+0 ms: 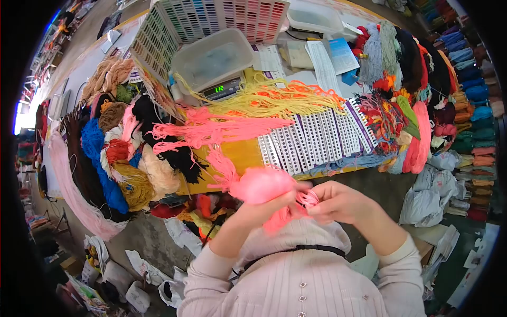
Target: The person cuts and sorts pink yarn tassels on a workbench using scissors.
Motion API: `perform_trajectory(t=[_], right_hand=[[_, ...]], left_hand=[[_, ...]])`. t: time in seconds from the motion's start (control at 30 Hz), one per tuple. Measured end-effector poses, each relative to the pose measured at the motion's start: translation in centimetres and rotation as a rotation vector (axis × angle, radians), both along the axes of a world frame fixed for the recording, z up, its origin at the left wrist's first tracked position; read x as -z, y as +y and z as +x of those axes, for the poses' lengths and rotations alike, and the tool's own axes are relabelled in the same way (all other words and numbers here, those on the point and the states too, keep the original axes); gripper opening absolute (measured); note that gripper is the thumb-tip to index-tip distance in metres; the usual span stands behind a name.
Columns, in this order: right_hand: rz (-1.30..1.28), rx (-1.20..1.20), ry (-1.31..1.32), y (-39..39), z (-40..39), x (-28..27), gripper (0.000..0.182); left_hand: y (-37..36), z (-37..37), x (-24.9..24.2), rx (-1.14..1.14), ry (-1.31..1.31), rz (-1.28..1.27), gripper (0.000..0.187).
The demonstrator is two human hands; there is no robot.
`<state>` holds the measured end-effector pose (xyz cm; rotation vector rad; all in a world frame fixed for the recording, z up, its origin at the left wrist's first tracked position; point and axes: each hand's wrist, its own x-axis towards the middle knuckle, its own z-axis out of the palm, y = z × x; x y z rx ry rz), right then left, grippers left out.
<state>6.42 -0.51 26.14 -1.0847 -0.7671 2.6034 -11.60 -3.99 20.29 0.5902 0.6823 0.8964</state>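
A bundle of bright pink yarn (261, 185) is held in front of my body, just off the table's near edge. My left hand (269, 208) is closed around the bundle from below, and a tail of it hangs under the fingers. My right hand (335, 203) pinches several strands at the bundle's right side, close to my left fingertips. Slight blur hides the exact finger positions. From the bundle, loose pink strands run up to more pink yarn (227, 129) on the table. Yellow and orange strands (264, 98) lie just beyond it.
Punched white cards (317, 140) lie in a row at centre right. Behind stand a digital scale (221, 90) bearing a plastic tub (214, 58), and colour charts (222, 18). Heaps of coloured yarn (97, 156) flank both sides. Plastic bags (430, 193) lie at right.
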Motion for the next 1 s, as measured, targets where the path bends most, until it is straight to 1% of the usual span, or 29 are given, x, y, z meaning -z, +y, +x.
perform_trajectory(t=[0.03,0.07,0.1,0.13,0.17,0.23,0.27,0.3,0.33,0.37,0.4,0.47,0.53,0.57,0.63,0.67,0.7,0.73,0.77,0.8,0.83,0.87,0.9,0.93,0.97,1.0], right_hand=[[0.117,-0.075,-0.142,0.2,0.3,-0.5,0.011],[0.571,-0.252,-0.453,0.4,1.8,0.0,0.012],[0.652,-0.285,-0.462,1.1,2.7,-0.7,0.012],[0.732,-0.315,-0.468,2.0,3.3,-1.9,0.011],[0.810,-0.346,-0.471,2.9,4.3,-2.4,0.011],[0.638,0.053,-0.236,3.9,7.6,-1.0,0.009],[0.491,0.302,-0.019,4.8,9.6,0.0,0.009],[0.317,0.542,0.281,6.2,11.9,1.2,0.009],[0.168,0.709,0.505,7.8,14.3,2.8,0.009],[0.082,0.832,0.585,9.5,17.1,4.4,0.010],[0.077,0.915,0.496,10.8,20.2,6.4,0.012],[0.080,1.092,0.291,13.7,27.6,10.4,0.015],[0.157,1.278,0.078,16.6,38.9,13.3,0.017],[0.220,1.371,-0.013,17.9,45.7,14.3,0.018],[0.362,1.533,-0.170,19.7,57.8,14.9,0.021],[0.452,1.530,-0.210,20.3,60.9,14.2,0.023],[0.547,1.488,-0.248,20.7,62.0,13.8,0.024],[0.626,1.346,-0.242,21.5,60.1,12.7,0.020],[0.719,1.219,-0.473,21.7,56.9,14.3,0.006],[0.761,1.071,-0.670,21.9,52.6,15.9,0.004],[0.761,0.874,-0.804,21.8,46.5,17.8,0.004],[0.745,0.688,-0.852,21.5,40.2,19.6,0.005],[0.725,0.525,-0.846,21.0,34.2,21.5,0.007],[0.697,0.410,-0.801,20.4,29.2,23.4,0.010],[0.682,0.341,-0.749,20.0,25.3,25.0,0.013],[0.669,0.290,-0.710,19.3,21.5,26.9,0.015]], left_hand=[[0.6,-0.1,0.3,0.089,0.012,-0.040,0.015],[1.3,-0.8,0.6,0.171,0.025,-0.079,0.015],[2.1,-1.5,0.9,0.250,0.041,-0.117,0.014],[3.0,-1.8,0.5,0.224,-0.031,-0.146,0.012],[3.1,-2.5,0.9,0.052,-0.032,-0.207,0.011],[2.9,-4.3,3.6,-0.278,-0.040,-0.308,0.012],[2.3,-5.8,5.9,-0.454,-0.039,-0.369,0.013],[1.4,-7.5,8.5,-0.639,-0.033,-0.423,0.014],[-0.1,-9.7,11.4,-0.806,-0.015,-0.488,0.016],[-2.2,-12.2,14.1,-0.960,0.000,-0.557,0.017],[-4.6,-14.9,16.5,-1.105,0.022,-0.619,0.019],[-10.1,-20.3,19.8,-1.271,0.027,-0.732,0.023],[-15.0,-26.2,20.5,-1.383,0.164,-0.829,0.027],[-16.3,-27.6,20.0,-1.423,0.332,-0.878,0.028],[-16.2,-28.4,17.7,-1.736,0.329,-0.892,0.029],[-14.7,-27.6,16.8,-1.608,0.300,-0.814,0.027],[-13.4,-26.9,15.8,-1.480,0.278,-0.733,0.025],[-11.2,-25.5,15.4,-1.378,0.229,-0.649,0.024],[-8.2,-22.7,16.5,-1.273,0.114,-0.591,0.022],[-5.3,-19.5,18.0,-1.149,0.001,-0.546,0.021],[-2.5,-15.7,20.2,-1.006,-0.120,-0.508,0.019],[0.2,-12.0,22.2,-0.827,-0.255,-0.483,0.018],[2.8,-8.3,23.4,-0.724,-0.258,-0.490,0.017],[5.4,-4.4,24.2,-0.619,-0.236,-0.507,0.015],[7.9,-0.6,23.4,-0.641,0.160,-0.579,0.016],[10.7,2.7,22.7,-0.599,0.133,-0.613,0.017]])
